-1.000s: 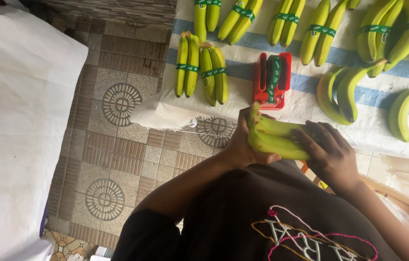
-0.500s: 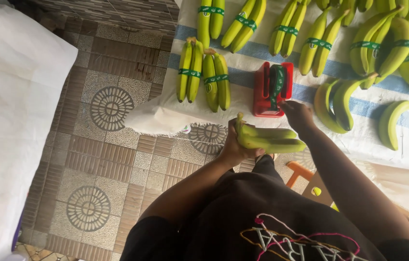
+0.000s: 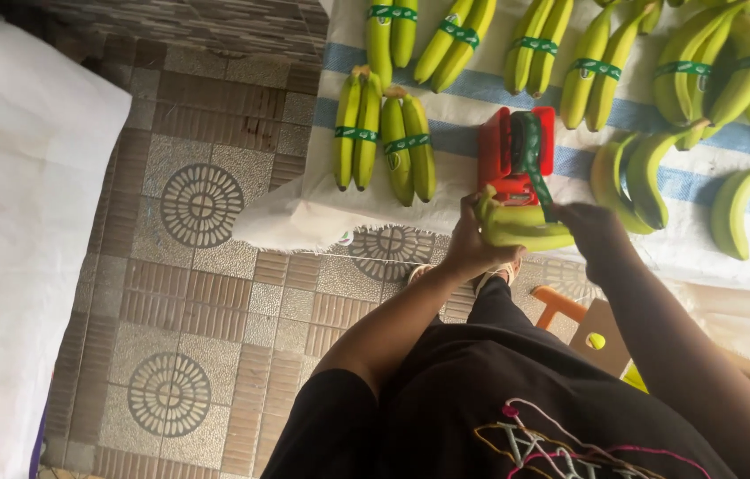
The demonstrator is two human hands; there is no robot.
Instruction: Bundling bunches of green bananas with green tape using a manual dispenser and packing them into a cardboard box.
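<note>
Green bananas [image 3: 521, 229], a small bunch, are lying clasped in the left hand [image 3: 466, 244], while the right hand [image 3: 592, 226] is pinching green tape [image 3: 542, 191] running across them from the red tape dispenser [image 3: 517, 151] just beyond, on the striped cloth [image 3: 472, 89].

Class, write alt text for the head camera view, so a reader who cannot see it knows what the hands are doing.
Seen from above, a person's left hand holds a small bunch of green bananas against a red tape dispenser, while the right hand touches the green tape at the bunch. Banded banana bunches lie in rows on a white, blue-striped cloth over a patterned tile floor.
</note>
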